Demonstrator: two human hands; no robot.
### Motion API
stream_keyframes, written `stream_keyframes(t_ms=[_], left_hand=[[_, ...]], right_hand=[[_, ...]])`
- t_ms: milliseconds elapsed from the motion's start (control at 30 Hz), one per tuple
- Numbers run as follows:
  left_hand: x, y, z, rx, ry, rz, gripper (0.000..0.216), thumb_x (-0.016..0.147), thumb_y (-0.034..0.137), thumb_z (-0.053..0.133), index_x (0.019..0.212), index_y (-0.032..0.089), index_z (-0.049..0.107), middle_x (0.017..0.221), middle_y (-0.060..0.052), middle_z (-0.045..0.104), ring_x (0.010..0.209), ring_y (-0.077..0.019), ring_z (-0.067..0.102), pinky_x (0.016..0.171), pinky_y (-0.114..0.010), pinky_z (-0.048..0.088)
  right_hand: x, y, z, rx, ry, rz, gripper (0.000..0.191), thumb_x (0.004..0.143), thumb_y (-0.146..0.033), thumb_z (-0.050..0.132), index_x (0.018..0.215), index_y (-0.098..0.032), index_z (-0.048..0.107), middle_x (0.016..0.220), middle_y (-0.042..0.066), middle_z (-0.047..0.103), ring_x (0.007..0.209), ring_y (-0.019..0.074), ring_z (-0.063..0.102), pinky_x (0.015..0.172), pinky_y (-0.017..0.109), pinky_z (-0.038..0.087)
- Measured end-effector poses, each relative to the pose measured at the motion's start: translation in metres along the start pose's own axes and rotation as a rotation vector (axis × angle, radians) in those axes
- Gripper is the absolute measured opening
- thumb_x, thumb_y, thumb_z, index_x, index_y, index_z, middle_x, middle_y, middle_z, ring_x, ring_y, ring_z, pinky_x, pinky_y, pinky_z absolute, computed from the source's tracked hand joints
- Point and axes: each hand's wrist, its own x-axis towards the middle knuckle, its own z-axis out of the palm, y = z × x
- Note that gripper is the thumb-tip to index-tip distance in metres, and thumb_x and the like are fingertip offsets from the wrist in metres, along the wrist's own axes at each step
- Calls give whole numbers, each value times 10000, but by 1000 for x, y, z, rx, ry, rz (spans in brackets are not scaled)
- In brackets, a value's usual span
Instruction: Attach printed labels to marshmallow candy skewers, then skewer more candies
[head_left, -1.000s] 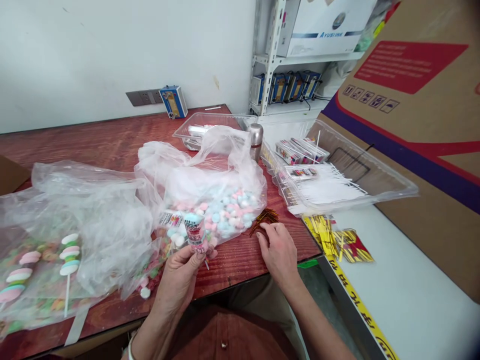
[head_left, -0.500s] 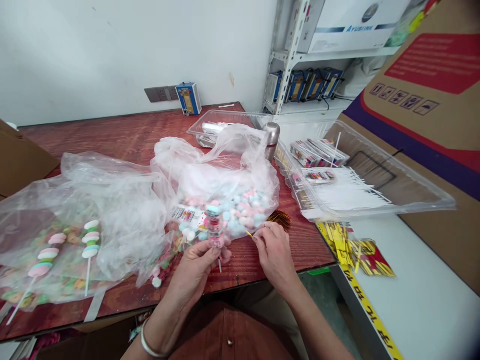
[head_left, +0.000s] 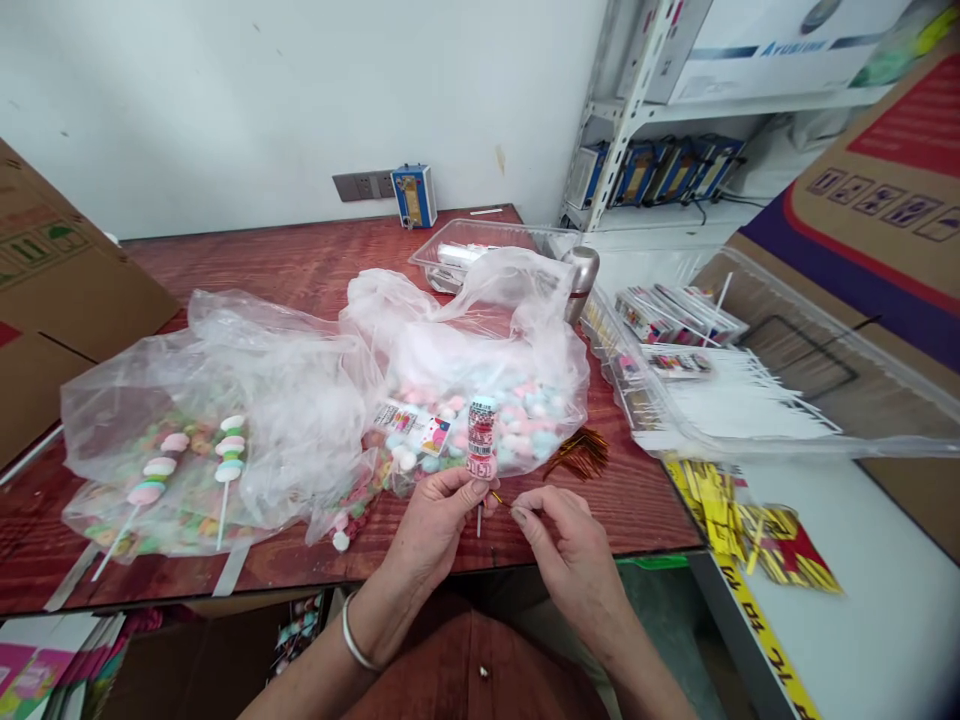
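Upright in my left hand is a wrapped marshmallow skewer in a printed clear bag, its white stick poking out below my fingers. My right hand pinches a gold twist tie, whose far end reaches the gathered bag neck by my left thumb. Behind my hands lies a clear bag of pink, blue and white marshmallows, with printed wrappers on its near side. A bundle of gold twist ties rests on the table to the right.
Two unwrapped marshmallow skewers lie on another plastic bag at left. A steel flask stands behind. To the right, a clear tray holds white sticks and packs. Cardboard boxes flank both sides.
The twist tie has come up to the bag neck as my hands drew closer together. The wrapped skewer has turned so its printed label shows. My view has shifted left.
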Motion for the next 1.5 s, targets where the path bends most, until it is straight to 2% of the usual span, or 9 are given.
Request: stream_keyframes(t_ms=[233, 367, 567, 733, 867, 1033, 1233, 1333, 1500], left_hand=[[10, 5, -5, 534, 86, 203, 190, 829, 348, 655, 758, 179, 705, 705, -21, 666, 670, -172, 573, 676, -287, 428], [8, 5, 9, 890, 62, 472, 247, 896, 166, 482, 685, 187, 610, 737, -16, 563, 718, -170, 504, 676, -284, 375], [1, -6, 17, 1099, 40, 623, 226, 924, 109, 435, 835, 192, 624, 843, -47, 570, 798, -196, 538, 722, -302, 395], [-1, -14, 13, 1119, 86, 724, 235, 945, 146, 457, 1102, 201, 623, 911, -73, 639, 835, -212, 581, 739, -311, 417], [-1, -11, 16, 1067, 59, 718, 259, 929, 132, 460, 1040, 217, 678, 900, -72, 643, 845, -212, 580, 761, -312, 427], [4, -6, 26, 442, 64, 300, 74, 830, 229, 611, 800, 179, 656, 754, -22, 621, 703, -160, 542, 685, -278, 421], [6, -9, 33, -140, -63, -106, 316, 659, 367, 803, 714, 144, 584, 567, 57, 442, 505, -64, 317, 502, -208, 241], [4, -11, 32, -77, -72, -61, 278, 723, 371, 757, 750, 149, 593, 586, 56, 441, 513, -71, 316, 509, -213, 248], [0, -13, 25, 455, -11, 352, 123, 867, 277, 621, 923, 186, 683, 830, -33, 654, 775, -170, 559, 751, -285, 428]], right_hand=[[-13, -10, 3, 94, 382, 37, 124, 963, -278, 519, 884, -225, 599, 805, 8, 629, 735, 166, 581, 697, 272, 440], [-10, -24, 25, 178, 309, 39, 144, 953, -279, 531, 851, -217, 611, 795, 14, 651, 708, 159, 600, 673, 260, 467], [4, -15, 44, 237, 367, 277, 267, 936, -382, 526, 742, -202, 561, 685, -2, 618, 636, 159, 556, 622, 265, 448], [4, -11, 40, 286, 377, 334, 301, 927, -421, 527, 723, -200, 549, 664, -13, 591, 612, 151, 528, 599, 262, 431], [4, -13, 39, 289, 401, 327, 284, 922, -410, 536, 734, -198, 564, 666, -9, 605, 619, 155, 541, 605, 264, 441], [5, -13, 40, 265, 404, 265, 255, 929, -401, 539, 781, -199, 589, 731, 21, 667, 667, 177, 593, 632, 279, 462], [11, -7, 32, 229, 398, 246, 183, 921, -380, 591, 929, -197, 580, 845, 37, 670, 724, 185, 600, 681, 300, 477], [11, -3, 26, 154, 348, 143, 144, 946, -332, 554, 947, -198, 606, 913, 49, 661, 801, 188, 601, 718, 299, 471], [8, 2, 26, -52, 392, -29, 170, 973, -246, 482, 831, -206, 567, 776, 17, 618, 714, 170, 579, 662, 278, 432]])
